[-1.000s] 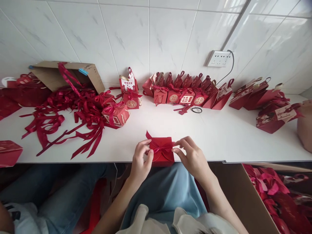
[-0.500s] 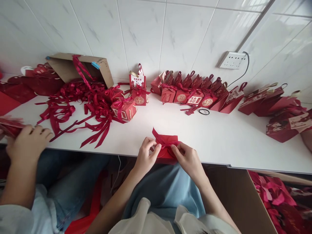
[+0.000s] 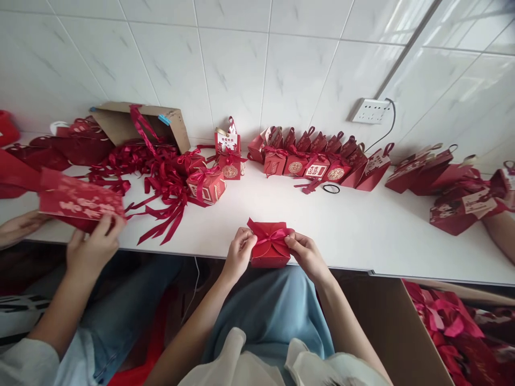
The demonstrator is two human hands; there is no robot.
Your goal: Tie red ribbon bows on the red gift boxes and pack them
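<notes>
A small red gift box (image 3: 269, 253) sits at the near edge of the white table (image 3: 362, 230), with a red ribbon (image 3: 272, 235) across its top. My left hand (image 3: 240, 252) pinches the ribbon at the box's left side. My right hand (image 3: 306, 252) pinches the ribbon at the right side. Both hands have their fingers closed on the ribbon, close to the box's top flaps.
A co-worker's hands (image 3: 94, 241) at the left hold a flat red box blank (image 3: 78, 201). Loose red ribbons (image 3: 156, 185) and a cardboard box (image 3: 137, 122) lie at the back left. Finished red boxes (image 3: 314, 161) line the wall. A carton of ribbons (image 3: 446, 321) stands at the lower right.
My hands came closer together on the ribbon and the box shifted slightly. The co-worker's hands came into view at the left and lifted a flat red box blank.
</notes>
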